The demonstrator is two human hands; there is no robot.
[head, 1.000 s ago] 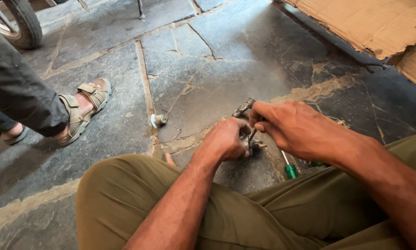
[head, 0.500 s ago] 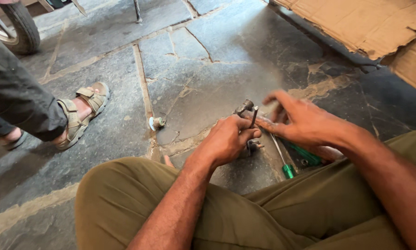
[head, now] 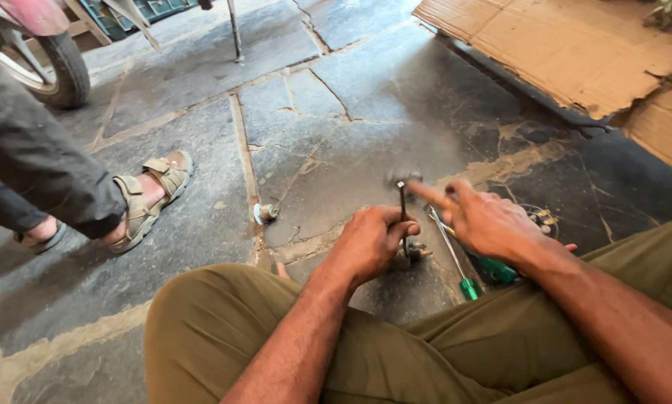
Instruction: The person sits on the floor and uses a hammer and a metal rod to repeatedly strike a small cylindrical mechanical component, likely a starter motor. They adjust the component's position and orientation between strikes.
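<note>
Both hands worked low over the stone floor (head: 201,247), just past the person's olive-trousered knees. Left hand (head: 373,241) was closed in a fist around a small metal part (head: 413,251) resting on the floor, and it also steadied the lower end of a thin metal rod (head: 402,206) that stood upright out of the fist. Right hand (head: 485,222) hovered just right of the rod, open, fingers spread and pointing at the rod's blurred top; it held nothing that could be seen.

Just right of the part lay a screwdriver (head: 455,262) with a green handle, its shaft running up toward the rod; a second green tool (head: 496,269) sat partly hidden under the right wrist. A small coil of wire with brass ends (head: 539,217) lay beyond that hand.

As a judgement, the step in hand looked like turning or seating the rod in the part, with the right hand between grips; a fresh hold on the rod's top would need the left to keep the part pinned.

Left of the part, a small round fitting (head: 263,214) lay on a floor crack. Farther left stood another person's sandalled foot (head: 152,196). Beyond, a wheel (head: 60,69) sat far left and cardboard (head: 575,52) far right.
</note>
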